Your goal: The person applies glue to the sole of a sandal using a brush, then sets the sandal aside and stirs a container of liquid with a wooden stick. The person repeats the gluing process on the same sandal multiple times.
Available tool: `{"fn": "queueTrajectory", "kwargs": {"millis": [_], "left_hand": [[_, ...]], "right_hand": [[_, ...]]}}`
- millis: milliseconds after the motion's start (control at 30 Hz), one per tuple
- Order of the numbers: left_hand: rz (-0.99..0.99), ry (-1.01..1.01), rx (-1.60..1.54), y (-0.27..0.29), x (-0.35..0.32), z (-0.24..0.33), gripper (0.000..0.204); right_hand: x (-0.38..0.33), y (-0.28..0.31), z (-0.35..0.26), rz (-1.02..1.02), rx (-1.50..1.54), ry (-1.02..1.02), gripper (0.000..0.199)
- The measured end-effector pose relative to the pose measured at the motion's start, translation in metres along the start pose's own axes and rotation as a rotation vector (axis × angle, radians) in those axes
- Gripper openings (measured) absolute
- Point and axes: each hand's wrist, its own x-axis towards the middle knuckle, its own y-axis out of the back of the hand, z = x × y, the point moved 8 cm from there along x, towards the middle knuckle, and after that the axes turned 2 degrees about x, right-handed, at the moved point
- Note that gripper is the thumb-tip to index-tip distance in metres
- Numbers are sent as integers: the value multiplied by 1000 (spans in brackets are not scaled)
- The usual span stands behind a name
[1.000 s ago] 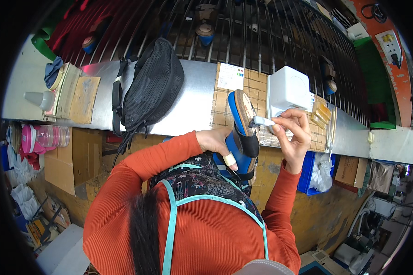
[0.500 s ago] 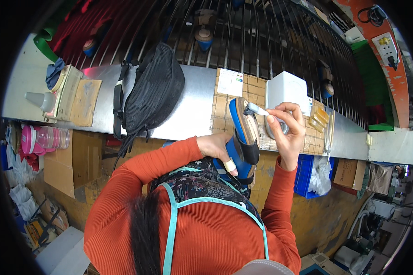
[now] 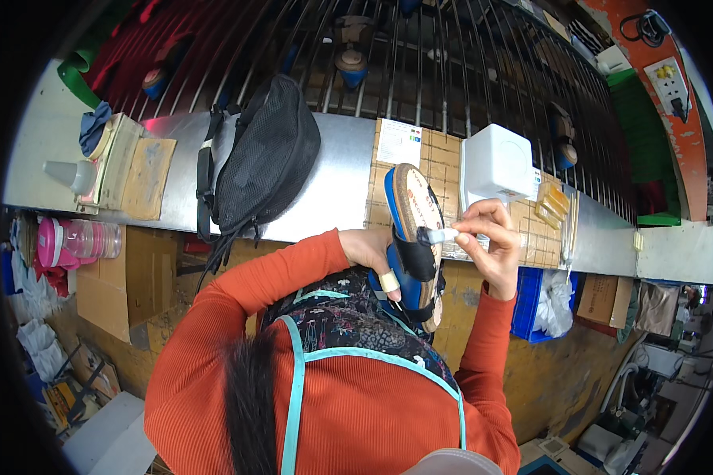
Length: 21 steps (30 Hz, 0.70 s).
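Note:
A sandal [image 3: 414,207] with a cork-brown footbed, a black strap and a blue last inside stands tilted above my lap. My left hand [image 3: 375,257] is closed around its blue side, a pale wrap on one finger. Between the fingertips of my right hand [image 3: 493,245] is a small brush [image 3: 440,236] with a white handle and dark bristles. The bristles are at the edge of the black strap; whether they touch it I cannot tell. Behind my right hand a white container [image 3: 496,162] stands on the patterned board [image 3: 444,154].
A black mesh bag [image 3: 265,158] lies on the metal bench left of the sandal. Beyond the bench, a rack of metal rods [image 3: 420,71] carries several blue-tipped shoes. Yellowish blocks [image 3: 552,204] lie at the right. A blue crate [image 3: 527,305] with white plastic stands below the bench.
The sandal has turned so its footbed shows more fully. My right hand has brought the brush down from near the sandal's upper end to the strap.

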Motion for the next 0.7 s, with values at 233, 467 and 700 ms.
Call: {"fn": "queueTrajectory", "kwargs": {"millis": [233, 467, 700], "left_hand": [[-99, -121, 120, -6, 8, 7, 73], [-100, -260, 326, -1, 3, 17, 90], [500, -786, 603, 35, -45, 120, 48]], "right_hand": [[18, 5, 17, 37, 5, -121, 15], [-19, 9, 4, 193, -184, 36, 18], [-89, 71, -5, 629, -22, -213, 14]]}}
